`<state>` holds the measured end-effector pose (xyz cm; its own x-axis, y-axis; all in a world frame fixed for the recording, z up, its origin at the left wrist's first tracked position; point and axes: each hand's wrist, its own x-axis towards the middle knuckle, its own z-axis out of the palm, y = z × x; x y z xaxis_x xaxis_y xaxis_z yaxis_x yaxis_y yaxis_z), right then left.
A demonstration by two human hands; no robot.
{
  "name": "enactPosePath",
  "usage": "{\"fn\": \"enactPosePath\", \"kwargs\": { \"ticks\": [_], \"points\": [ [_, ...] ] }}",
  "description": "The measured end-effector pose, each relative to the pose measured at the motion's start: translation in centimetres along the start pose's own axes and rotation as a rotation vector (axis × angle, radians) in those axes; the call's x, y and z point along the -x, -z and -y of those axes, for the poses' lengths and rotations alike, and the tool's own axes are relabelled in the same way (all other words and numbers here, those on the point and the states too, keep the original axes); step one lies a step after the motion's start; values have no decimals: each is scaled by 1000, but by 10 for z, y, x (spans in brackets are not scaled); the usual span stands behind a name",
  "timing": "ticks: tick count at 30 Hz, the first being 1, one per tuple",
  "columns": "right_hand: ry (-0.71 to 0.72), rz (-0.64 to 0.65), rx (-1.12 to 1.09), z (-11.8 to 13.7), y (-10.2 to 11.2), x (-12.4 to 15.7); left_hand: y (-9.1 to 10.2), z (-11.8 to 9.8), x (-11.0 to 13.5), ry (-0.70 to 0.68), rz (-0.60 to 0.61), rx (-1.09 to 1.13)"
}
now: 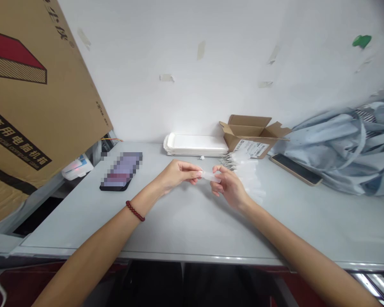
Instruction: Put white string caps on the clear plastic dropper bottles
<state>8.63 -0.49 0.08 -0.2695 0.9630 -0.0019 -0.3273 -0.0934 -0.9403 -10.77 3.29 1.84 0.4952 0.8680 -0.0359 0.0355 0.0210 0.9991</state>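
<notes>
A short, translucent white plastic piece (208, 175) is held between my two hands above the desk. My left hand (176, 177) pinches its left end between thumb and fingers. The fingers of my right hand (228, 186) are curled around its right end. To the right of my right hand lies a pile of similar translucent white pieces (251, 172), some with thin greyish ends. A small white scrap (202, 157) lies just behind my hands. The exact kind of the held piece is too small to make out.
White flat packs (195, 144) are stacked against the wall, beside an open cardboard box (248, 132). A phone (296, 169) lies at right by a light blue cloth bag (345, 145). Another phone (121, 170) is at left. A large carton (35, 106) leans in from the left.
</notes>
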Motion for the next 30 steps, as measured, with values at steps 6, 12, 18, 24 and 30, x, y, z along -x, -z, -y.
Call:
{"fn": "enactPosePath", "kwargs": {
  "ticks": [6, 12, 18, 24, 30],
  "points": [
    [-43, -29, -2, 1, -2, -1, -2, 1, -1, -35, -68, -24],
    [-64, -18, -39, 0, -2, 0, -3, 3, -2, -16, -17, 86],
    [-6, -14, -37, 1, -4, 3, -5, -1, 0, 67, 36, 66],
    [-1, -5, -38, 3, -5, 4, -6, -7, 4, -30, 92, -73],
    [-4, -10, -49, 3, -3, 2, -10, -7, 3, -79, 39, -107]
  ]
}}
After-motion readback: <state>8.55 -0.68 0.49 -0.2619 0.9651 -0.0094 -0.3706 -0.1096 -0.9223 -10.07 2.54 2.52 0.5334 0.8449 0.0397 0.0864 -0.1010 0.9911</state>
